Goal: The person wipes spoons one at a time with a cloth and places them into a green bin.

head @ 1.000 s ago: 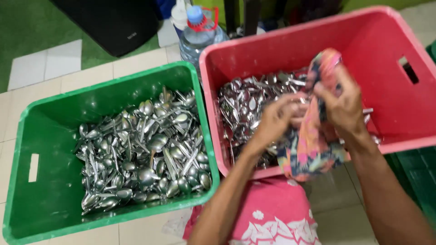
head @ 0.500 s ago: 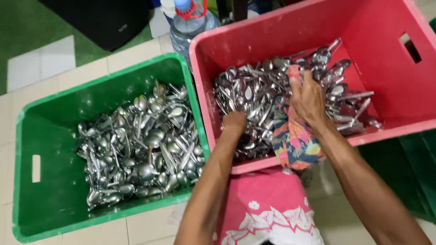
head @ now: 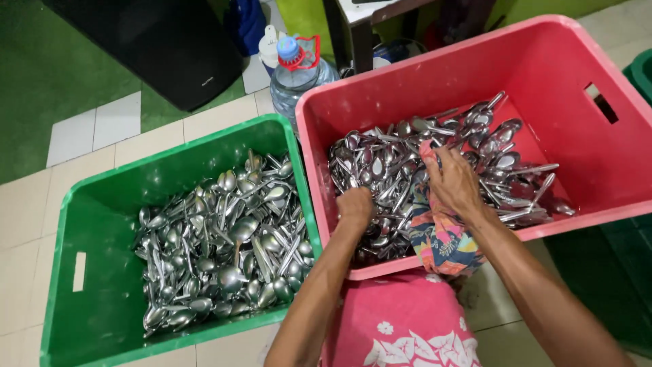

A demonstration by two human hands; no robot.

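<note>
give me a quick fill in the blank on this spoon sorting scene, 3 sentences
1. Both hands reach into the ____ crate of spoons.
2. The right hand grips a patterned ____ draped over that crate's front rim.
3. The left hand is closed down in the spoons, while the ____ crate beside it is untouched.

Missing words: red; cloth; green

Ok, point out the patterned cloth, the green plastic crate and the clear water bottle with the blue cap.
patterned cloth [head: 440, 238], head view, folds draped over the crate rim
green plastic crate [head: 102, 211], head view, bare inner wall
clear water bottle [head: 293, 76], head view, shoulder below the cap
</note>
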